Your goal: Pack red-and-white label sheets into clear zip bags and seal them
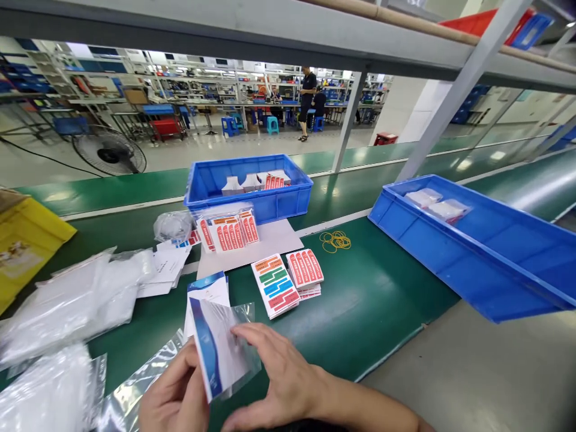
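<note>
So right up close, the left hand has a blue-and-white leaflet in a clear sleeve pinched by its edge, and the right hand is open, thumb spread wide, fingertips touching the sleeve. It's all held over a shiny green desk, with loose plastic bags heaped on the left. Just past the hands there's a stack of multicolored cards touching a red-and-white stack, then some yellow rubber bands. A yellow bin sits at far left, and two blue bins, one in the middle and one on the right, have packs inside. Beyond the desk: a black fan, pale glossy floor, blue stools, busy workbenches, and a person in dark clothes standing way back.
</note>
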Motion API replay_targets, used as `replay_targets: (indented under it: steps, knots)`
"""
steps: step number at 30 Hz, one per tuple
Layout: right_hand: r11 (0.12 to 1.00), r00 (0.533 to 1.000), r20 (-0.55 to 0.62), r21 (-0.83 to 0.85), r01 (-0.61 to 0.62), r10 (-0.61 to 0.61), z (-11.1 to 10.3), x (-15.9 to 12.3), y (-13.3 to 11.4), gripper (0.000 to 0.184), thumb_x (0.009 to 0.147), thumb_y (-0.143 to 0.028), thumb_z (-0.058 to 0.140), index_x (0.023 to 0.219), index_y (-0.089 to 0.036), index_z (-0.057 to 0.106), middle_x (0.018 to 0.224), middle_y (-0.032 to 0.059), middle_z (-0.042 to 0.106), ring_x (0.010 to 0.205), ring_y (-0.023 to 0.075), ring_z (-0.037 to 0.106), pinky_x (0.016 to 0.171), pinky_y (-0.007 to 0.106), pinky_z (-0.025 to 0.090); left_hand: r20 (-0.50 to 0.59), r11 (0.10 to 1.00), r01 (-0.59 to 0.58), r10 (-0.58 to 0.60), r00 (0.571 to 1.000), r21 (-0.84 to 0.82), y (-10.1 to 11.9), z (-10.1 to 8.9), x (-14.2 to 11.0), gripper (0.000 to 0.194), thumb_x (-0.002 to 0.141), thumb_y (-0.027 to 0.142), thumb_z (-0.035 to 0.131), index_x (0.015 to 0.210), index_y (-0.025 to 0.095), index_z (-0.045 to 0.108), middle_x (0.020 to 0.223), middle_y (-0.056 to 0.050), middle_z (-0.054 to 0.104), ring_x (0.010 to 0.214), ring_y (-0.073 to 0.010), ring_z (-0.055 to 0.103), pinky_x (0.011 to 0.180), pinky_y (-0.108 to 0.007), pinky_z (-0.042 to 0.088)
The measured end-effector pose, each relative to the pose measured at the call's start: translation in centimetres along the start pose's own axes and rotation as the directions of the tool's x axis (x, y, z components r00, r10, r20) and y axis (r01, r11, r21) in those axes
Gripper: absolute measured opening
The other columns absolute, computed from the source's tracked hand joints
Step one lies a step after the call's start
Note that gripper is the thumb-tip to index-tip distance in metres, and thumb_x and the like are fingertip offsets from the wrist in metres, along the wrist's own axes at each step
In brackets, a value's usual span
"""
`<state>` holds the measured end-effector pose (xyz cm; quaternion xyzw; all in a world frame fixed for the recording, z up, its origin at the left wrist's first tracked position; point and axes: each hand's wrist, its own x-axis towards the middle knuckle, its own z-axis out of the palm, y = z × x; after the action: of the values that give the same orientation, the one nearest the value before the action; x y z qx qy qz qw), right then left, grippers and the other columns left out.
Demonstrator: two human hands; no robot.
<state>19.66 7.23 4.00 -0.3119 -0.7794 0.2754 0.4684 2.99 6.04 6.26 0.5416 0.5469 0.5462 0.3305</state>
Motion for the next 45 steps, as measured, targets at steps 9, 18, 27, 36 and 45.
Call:
replay_targets:
  steps: [9, 18, 27, 36, 45]
  knots:
    - [0.996, 0.996, -0.039, -0.041, 0.074, -0.075, 1.3, 1.9, 1.8, 0.076, 0.077, -0.033, 0.068, 0.14, -0.015, 0.031, 0.135, 0.0144, 0.047, 0.124, 0.0234, 0.047, 0.102, 0.035, 0.044, 0.082, 0.996, -0.082, 0.083, 0.993, -0.019, 0.2, 0.9, 1.7, 0.025, 0.087, 0.026, 0.053, 0.064, 0.018, 0.049, 0.068, 0.001, 0.047, 0.063, -0.0119, 0.044, 0.056, -0.022, 0.037]
    - [0.939, 0.945, -0.116, 0.2, -0.279, 0.305, 2.4, 1.4, 4.0, 0.017, 0.086, -0.017, 0.05, 0.097, -0.015, 0.064, 0.092, 0.0056, 0.07, 0.084, 0.0145, 0.066, 0.078, 0.024, 0.052, 0.153, 0.957, -0.205, 0.176, 0.972, 0.203, -4.5, -2.5, 4.9, 0.047, 0.076, 0.031, 0.068, 0.119, 0.023, 0.05, 0.118, -0.007, 0.052, 0.107, -0.0216, 0.052, 0.093, -0.03, 0.043]
    - [0.932, 0.961, -0.104, 0.287, -0.219, 0.258, 1.8, 1.5, 4.6, 0.014, 0.083, -0.012, 0.053, 0.088, -0.016, 0.065, 0.09, 0.005, 0.071, 0.084, 0.0151, 0.067, 0.078, 0.026, 0.053, 0.519, 0.945, -0.291, 0.174, 0.837, 0.152, -5.3, -3.4, 5.4, 0.008, 0.084, 0.014, 0.058, 0.085, 0.021, 0.06, 0.08, -0.002, 0.062, 0.074, -0.0147, 0.058, 0.066, -0.025, 0.046]
    - [0.949, 0.977, -0.038, 0.249, -0.196, 0.212, 1.3, 1.9, 4.7, 0.012, 0.078, -0.016, 0.053, 0.082, -0.017, 0.065, 0.089, 0.0059, 0.072, 0.081, 0.0152, 0.068, 0.075, 0.026, 0.054, 0.559, 0.963, -0.23, 0.113, 0.821, 0.142, -4.4, -3.0, 5.2, 0.008, 0.085, 0.019, 0.056, 0.08, 0.019, 0.063, 0.076, -0.005, 0.063, 0.069, -0.016, 0.059, 0.06, -0.025, 0.046]
    - [0.923, 0.981, 0.029, 0.333, -0.193, 0.194, 1.8, 1.9, 4.5, 0.012, 0.079, -0.018, 0.056, 0.082, -0.016, 0.067, 0.084, 0.006, 0.071, 0.077, 0.014, 0.067, 0.072, 0.024, 0.053, 0.593, 0.973, -0.217, 0.13, 0.794, 0.078, -4.0, -1.8, 4.7, 0.012, 0.086, 0.017, 0.056, 0.08, 0.021, 0.066, 0.074, -0.002, 0.064, 0.067, -0.0137, 0.06, 0.06, -0.023, 0.047]
